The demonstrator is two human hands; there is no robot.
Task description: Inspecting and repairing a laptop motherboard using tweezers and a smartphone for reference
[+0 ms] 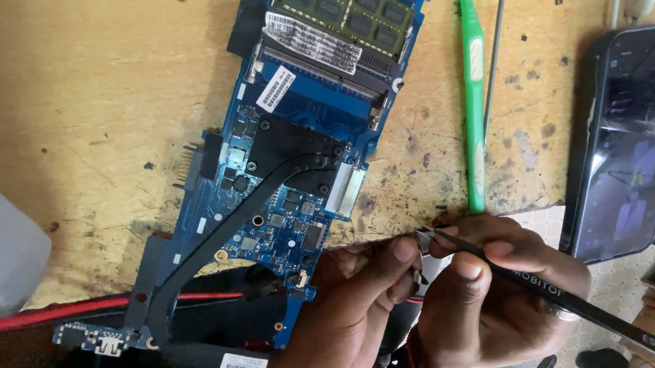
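Blue board [298,167] flat on worn desk [84,78], component side up, black heat pipe [226,231] running diagonally across it; lower end hanging past the desk edge toward the body, likely for reach. Left hand [358,307] just beside the board's lower right corner, fingers curled, thumb and forefinger pinched on a small part [418,277] too small to identify. Right hand [503,293] closed on black tweezers [563,301] in a pen hold, tips aimed left at that small part, meeting it at the left fingertips. Part thus off the board, held in the air between both grips, just right of the board edge. Red wire [70,311] under the board's lower end. Green toothbrush [473,87] and dark phone [633,134] parked to the right, apart from both hands.
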